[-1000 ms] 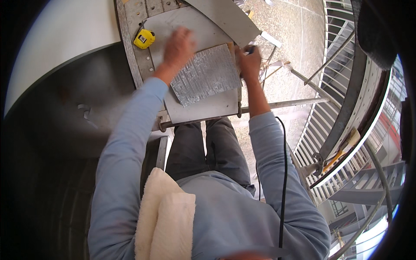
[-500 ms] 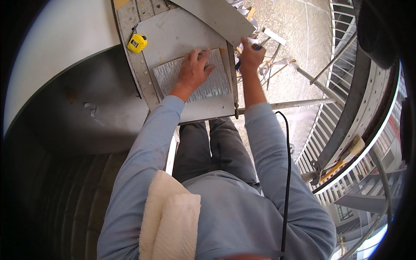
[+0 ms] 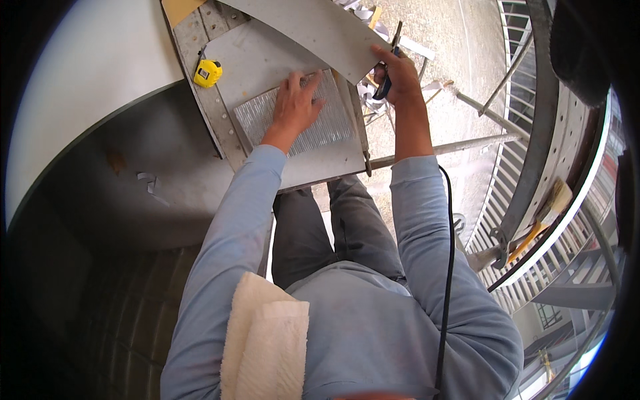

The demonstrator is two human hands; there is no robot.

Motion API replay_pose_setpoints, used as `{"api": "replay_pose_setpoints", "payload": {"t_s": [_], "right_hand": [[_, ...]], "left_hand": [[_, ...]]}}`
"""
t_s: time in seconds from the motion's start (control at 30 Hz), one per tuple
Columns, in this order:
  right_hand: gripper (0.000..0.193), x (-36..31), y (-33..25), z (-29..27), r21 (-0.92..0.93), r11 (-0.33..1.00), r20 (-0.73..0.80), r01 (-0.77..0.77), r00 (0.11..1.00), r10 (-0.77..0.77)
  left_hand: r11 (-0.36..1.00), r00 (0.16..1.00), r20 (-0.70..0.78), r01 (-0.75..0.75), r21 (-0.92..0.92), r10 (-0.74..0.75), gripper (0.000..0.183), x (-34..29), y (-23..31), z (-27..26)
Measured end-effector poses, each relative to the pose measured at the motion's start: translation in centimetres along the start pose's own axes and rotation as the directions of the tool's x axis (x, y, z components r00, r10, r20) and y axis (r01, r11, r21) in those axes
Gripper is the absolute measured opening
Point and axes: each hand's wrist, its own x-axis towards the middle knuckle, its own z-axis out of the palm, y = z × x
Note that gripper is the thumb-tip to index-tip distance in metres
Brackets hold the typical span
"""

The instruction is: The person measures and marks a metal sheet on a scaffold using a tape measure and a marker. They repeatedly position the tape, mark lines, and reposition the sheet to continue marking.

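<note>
My left hand (image 3: 293, 107) lies on a silver, ribbed foil-like sheet (image 3: 333, 127), with its fingers spread. That sheet rests on a larger grey panel (image 3: 240, 67) on a board in front of me. At the board's right edge, my right hand (image 3: 405, 80) is closed around a slim blue and black hand tool (image 3: 383, 88). Its dark narrow end points up, and its exact kind is unclear. A finger of that hand touches the corner of a long grey sheet (image 3: 313, 33) slanting across the far side. Left of the foil sheet sits a yellow tape measure (image 3: 207, 73).
White offcuts (image 3: 368, 87) lie beyond the board's right edge. Metal pipes (image 3: 460, 148) and a curved slatted railing (image 3: 497, 193) stand at right, with a brush (image 3: 550, 210) beside them. A black cable (image 3: 450, 267) runs past my right arm. A dark recess opens at left.
My right hand has moved right and turned, bringing the tool's narrow end upward. The long grey sheet has shifted slightly left and down in view. My left hand stays on the foil sheet.
</note>
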Motion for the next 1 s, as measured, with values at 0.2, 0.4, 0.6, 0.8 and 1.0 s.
{"api": "replay_pose_setpoints", "payload": {"t_s": [0.2, 0.4, 0.6, 0.8, 1.0], "right_hand": [[0.025, -5.6, -1.4, -0.8, 0.037, 0.987, -0.056, 0.154, 0.987, -0.152], [0.036, -12.8, 0.7, -1.7, 0.049, 0.972, -0.122, 0.229, 0.967, -0.222], [0.046, -20.4, 8.5, -2.6, 0.143, 0.988, -0.185, 0.063, 0.982, -0.036], [0.041, -22.7, 16.4, -1.4, -0.006, 1.0, -0.045, -0.005, 0.999, 0.004], [0.033, -23.6, 19.6, -4.8, 0.02, 0.994, -0.109, -0.103, 0.989, 0.105]], "left_hand": [[0.997, 0.995, -0.094, 0.003, -0.083, -0.011, 0.066, -0.2, -0.7, 0.3], [0.963, 0.982, -0.188, -0.052, -0.264, 0.002, 0.059, -0.9, -2.5, 0.3], [-0.336, 0.707, 0.465, 0.328, -0.883, -0.533, 0.049, 0.0, -4.4, -2.4], [-0.33, 0.806, 0.4, 0.271, -0.904, -0.435, 0.052, 1.8, -6.3, -6.0], [-0.261, 0.79, 0.366, 0.268, -0.928, -0.491, 0.044, -4.2, -4.9, -4.8]]}}
